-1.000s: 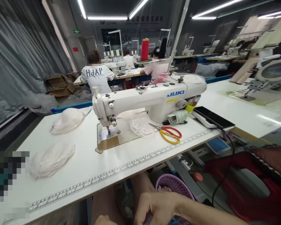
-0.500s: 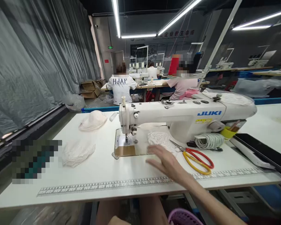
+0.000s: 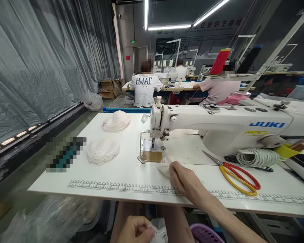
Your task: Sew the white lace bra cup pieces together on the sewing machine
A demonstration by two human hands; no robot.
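Work before the machine (image 3: 230, 118)
Left hand (image 3: 138, 230) pinches lace (image 3: 160, 233); right hand (image 3: 184, 179), fingers closed, grips cloth (image 3: 164, 168), likely to steady it.

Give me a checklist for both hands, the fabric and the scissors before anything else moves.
1. Left hand has its lace piece: ok, pinched between the fingers.
2. Right hand has the pale fabric: ok, fingers closed on its right part.
3. Right hand apart from the presser foot: ok, it is to the right and nearer the table's front edge.
4. Scissors apart from the right hand: ok, they lie on the tabletop to its right.
5. Both hands above the tabletop: not ok, the left is over the lap.
6. Needle threaded: cannot tell, too small to see.
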